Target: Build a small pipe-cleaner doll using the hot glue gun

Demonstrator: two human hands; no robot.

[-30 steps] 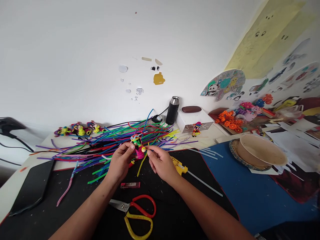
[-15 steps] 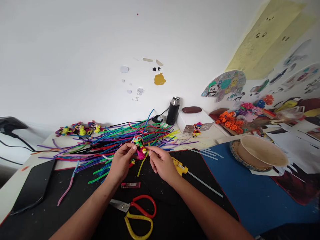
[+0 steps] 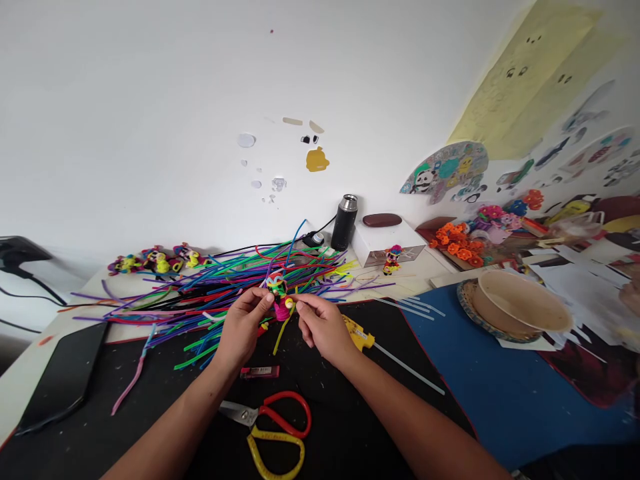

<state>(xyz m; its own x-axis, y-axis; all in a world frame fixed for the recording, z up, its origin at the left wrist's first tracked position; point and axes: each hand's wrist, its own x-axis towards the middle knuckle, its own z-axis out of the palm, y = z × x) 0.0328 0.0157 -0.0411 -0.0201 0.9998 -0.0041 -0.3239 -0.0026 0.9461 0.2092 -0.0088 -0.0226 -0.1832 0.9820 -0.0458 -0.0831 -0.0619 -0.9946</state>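
Observation:
Between both hands is a small pipe-cleaner figure (image 3: 281,308) with a green face, a colourful headpiece, a magenta lower body and a yellow ball at its side. My left hand (image 3: 243,322) pinches it from the left with thumb and fingers. From the right, the fingertips of my right hand (image 3: 324,327), closed together, grip or touch its side by the yellow ball; the exact contact is too small to see. A yellow-green pipe cleaner (image 3: 283,331) hangs just below. Nearer me on the black mat lie a pink lighter-like object (image 3: 260,372) and scissors (image 3: 257,417) with red and yellow handles.
Behind my hands spreads a pile of pipe cleaners (image 3: 220,283). A yellow glue gun (image 3: 357,333) lies to the right, near a bowl (image 3: 525,303). Several finished figures (image 3: 157,260), a phone (image 3: 63,377), a black flask (image 3: 345,223) and a white box (image 3: 390,243) stand around.
The view has shifted slightly. The figure has turned a little in my fingers, and its headpiece shows more red-orange. Both hands keep nearly the same position.

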